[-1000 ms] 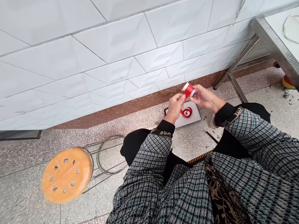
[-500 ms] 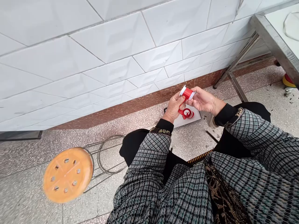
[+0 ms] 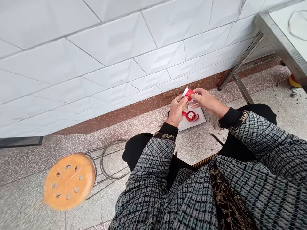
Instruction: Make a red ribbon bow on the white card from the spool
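Observation:
My left hand (image 3: 177,108) is closed around a white spool wound with red ribbon (image 3: 189,93), its white flange facing up and left. My right hand (image 3: 203,98) pinches the spool's other end, with fingers over the red winding. A red ribbon tail (image 3: 184,113) shows just under my left hand. Below both hands, more red ribbon rolls (image 3: 192,116) with white cores rest on a white board (image 3: 199,124) with a dark edge. My fingers hide part of the spool.
An orange round stool (image 3: 70,181) with wire legs lies on its side at left on the speckled floor. A metal-framed table (image 3: 275,35) stands at upper right. White wall tiles (image 3: 115,48) rise ahead. Dark scraps litter the floor at right.
My right hand has moved left over the spool, and its fingers now cover the red winding and the right flange. The spool has shifted slightly left.

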